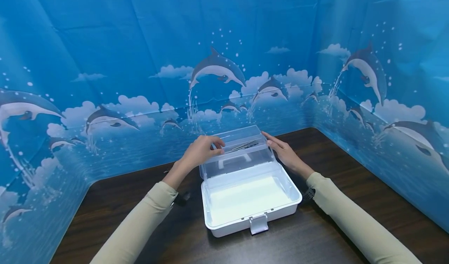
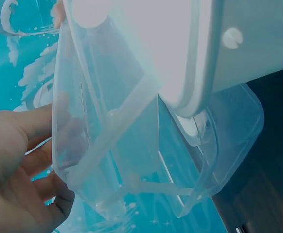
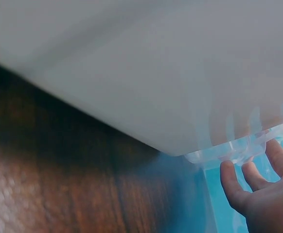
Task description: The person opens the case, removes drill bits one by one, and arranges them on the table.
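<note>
A white toolbox (image 1: 253, 222) stands with its clear upper part raised at the back. Inside the clear tray (image 1: 229, 137) lie several thin metal tools (image 1: 245, 146). My left hand (image 1: 200, 151) grips the tray's left end, its thumb and forefinger close to the tools' near tips. In the left wrist view the fingertips show faintly through the clear wall. My right hand (image 1: 285, 153) touches the tray's right end with its fingers stretched out. The right wrist view shows those fingers (image 3: 234, 187) apart, beside the clear plastic, under the toolbox's pale side.
The toolbox's base shows a bare pale floor (image 1: 249, 199), and a white latch (image 1: 258, 224) hangs down at its front. A dark wooden table (image 1: 175, 232) lies beneath. Behind and to the right hangs a blue curtain (image 1: 140, 30) printed with dolphins.
</note>
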